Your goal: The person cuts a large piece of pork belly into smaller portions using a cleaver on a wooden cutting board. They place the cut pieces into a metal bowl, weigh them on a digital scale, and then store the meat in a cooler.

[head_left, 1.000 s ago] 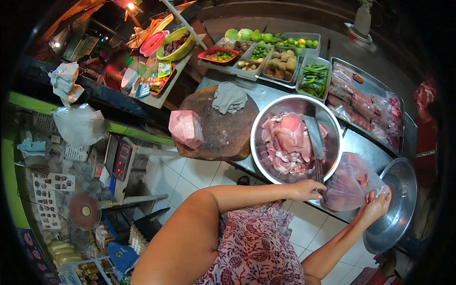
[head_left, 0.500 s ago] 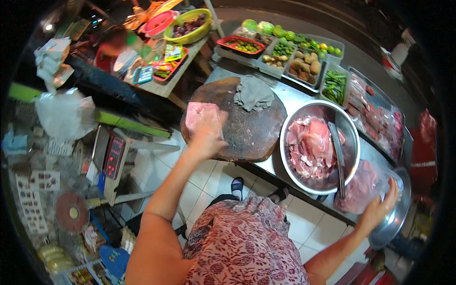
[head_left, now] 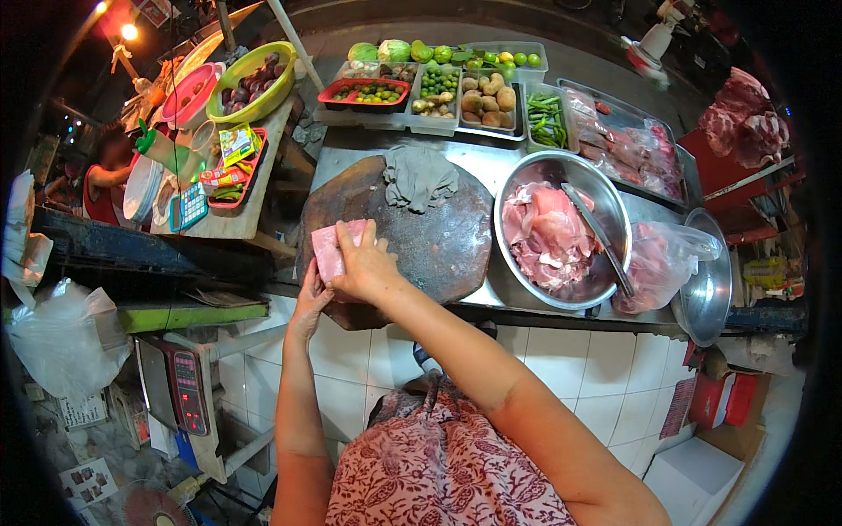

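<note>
Both hands rest on a pink block of meat at the left of the chopping block

In the head view, the right hand lies over the right side of the pink block of meat, its fingers visibly spread. The left hand comes up to the near left corner of the block, touching it; its fingers partly overlap there, and I cannot tell whether they pinch it. The meat sits on the left part of the dark wooden chopping block, and a crumpled grey cloth lies on that board's far side.

To the right, touching or just beside the board, stands a steel bowl of raw meat pieces. A knife leans in it, handle toward the near right rim. Right of the bowl are a clear plastic bag with pink contents and, beside that, a tilted metal basin.

Along the far side of the metal table stand tubs of produce, among them green chillies and brown tubers. Wrapped meat fills a tray at far right. A digital scale stands at near left.
</note>
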Motion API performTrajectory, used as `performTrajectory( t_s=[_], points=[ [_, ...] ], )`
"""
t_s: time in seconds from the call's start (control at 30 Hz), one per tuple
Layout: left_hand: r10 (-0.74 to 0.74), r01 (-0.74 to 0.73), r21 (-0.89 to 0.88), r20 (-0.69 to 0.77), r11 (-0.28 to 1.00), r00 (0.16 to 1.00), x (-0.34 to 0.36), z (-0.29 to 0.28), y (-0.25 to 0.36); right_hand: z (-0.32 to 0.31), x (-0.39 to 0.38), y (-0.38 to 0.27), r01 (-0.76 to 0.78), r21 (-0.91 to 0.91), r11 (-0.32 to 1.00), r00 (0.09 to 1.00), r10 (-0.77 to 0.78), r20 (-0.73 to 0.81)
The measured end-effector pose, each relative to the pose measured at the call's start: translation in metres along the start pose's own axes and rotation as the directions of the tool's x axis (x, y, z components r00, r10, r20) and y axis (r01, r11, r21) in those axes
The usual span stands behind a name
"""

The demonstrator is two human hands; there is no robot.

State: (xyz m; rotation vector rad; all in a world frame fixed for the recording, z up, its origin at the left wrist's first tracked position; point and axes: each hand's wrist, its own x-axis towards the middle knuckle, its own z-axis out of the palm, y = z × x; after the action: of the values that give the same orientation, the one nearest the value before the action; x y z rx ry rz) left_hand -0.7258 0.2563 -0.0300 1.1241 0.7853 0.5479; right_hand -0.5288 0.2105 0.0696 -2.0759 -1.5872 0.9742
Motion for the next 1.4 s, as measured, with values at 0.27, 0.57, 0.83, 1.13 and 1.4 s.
performTrajectory(
  t_s=[0.27, 0.57, 0.83, 1.13, 1.4],
  points=[
    [-0.027, 0.025, -0.064, -0.035, 0.998, 0.999, 0.009, 0.004, -0.003, 0.014, 0.001, 0.006, 0.041, -0.18, 0.983, 0.999, -0.044, -0.013],
    [-0.133, 0.139, 0.033, -0.141, 0.99, 0.981, 0.016, 0.034, 0.012, -0.008, 0.019, 0.045, 0.245, -0.158, 0.957, 0.964, -0.257, -0.062],
    [0.302, -0.163, 0.708, -0.074, 0.687, 0.951, 0.037, 0.071, 0.07, -0.098, -0.041, 0.183, 0.265, -0.127, 0.956, 0.884, -0.293, -0.365],
    [0.254, -0.109, 0.992, 0.088, 0.069, 0.963, 0.038, 0.113, 0.102, -0.162, -0.185, 0.365, -0.651, -0.498, 0.573, 0.75, 0.38, -0.542],
    [0.329, 0.22, 0.976, -0.21, 0.01, 0.921, 0.053, 0.152, 0.08, -0.172, -0.202, 0.418, -0.525, -0.503, 0.687, 0.829, 0.276, -0.487]
  ],
)
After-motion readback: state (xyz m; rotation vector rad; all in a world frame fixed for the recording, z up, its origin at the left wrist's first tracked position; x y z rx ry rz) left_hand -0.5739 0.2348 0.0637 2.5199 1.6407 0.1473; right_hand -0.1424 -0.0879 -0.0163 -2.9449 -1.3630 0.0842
